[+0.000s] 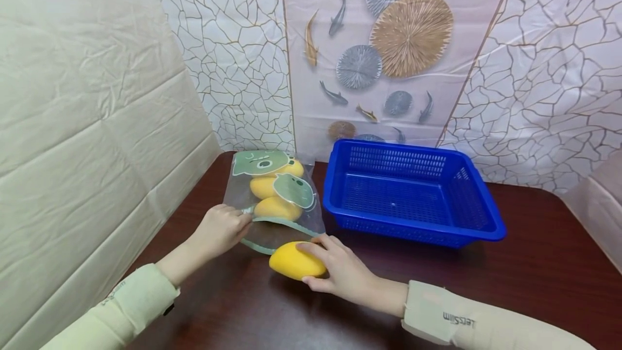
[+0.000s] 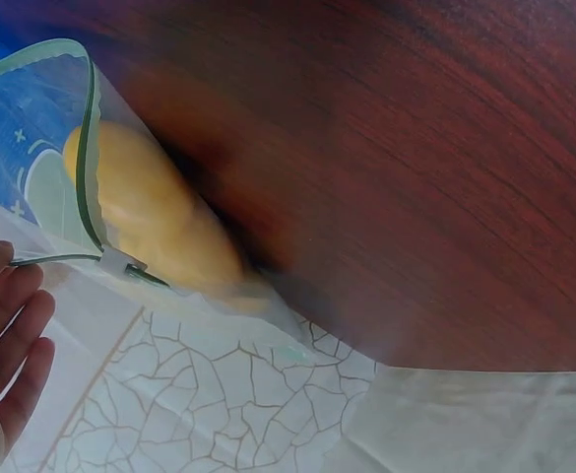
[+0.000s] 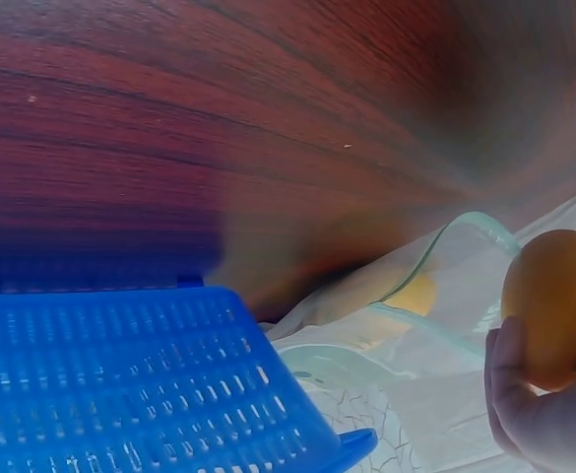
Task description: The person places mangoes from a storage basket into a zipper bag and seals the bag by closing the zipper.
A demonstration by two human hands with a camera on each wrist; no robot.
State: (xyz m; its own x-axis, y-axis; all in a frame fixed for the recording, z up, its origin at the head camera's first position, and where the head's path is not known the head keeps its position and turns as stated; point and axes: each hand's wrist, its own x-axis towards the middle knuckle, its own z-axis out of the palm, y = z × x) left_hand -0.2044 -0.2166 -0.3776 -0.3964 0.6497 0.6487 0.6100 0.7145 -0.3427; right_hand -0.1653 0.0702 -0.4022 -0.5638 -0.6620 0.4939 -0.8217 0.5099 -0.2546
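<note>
A clear plastic zip bag [image 1: 238, 188] with green cartoon prints lies on the table, its green-edged mouth toward me and gaping. Three yellow mangoes [image 1: 278, 208] show inside it, partly covered by the prints. With thumb and fingers my left hand [image 1: 221, 231] pinches the left side of the bag's mouth; the left wrist view shows the hand [image 2: 10, 340] at that rim beside the zip slider [image 2: 120, 262]. My right hand [image 1: 347, 271] grips another mango [image 1: 293, 261] just outside the opening. In the right wrist view this mango [image 3: 558, 296] is beside the bag's rim.
A blue plastic basket [image 1: 413, 223] with perforated walls stands right of the bag; nothing shows inside it. The dark wood-grain table [image 1: 544, 253] reaches patterned cloth [image 1: 233, 42] at the back and a pale cloth wall [image 1: 97, 123] on the left.
</note>
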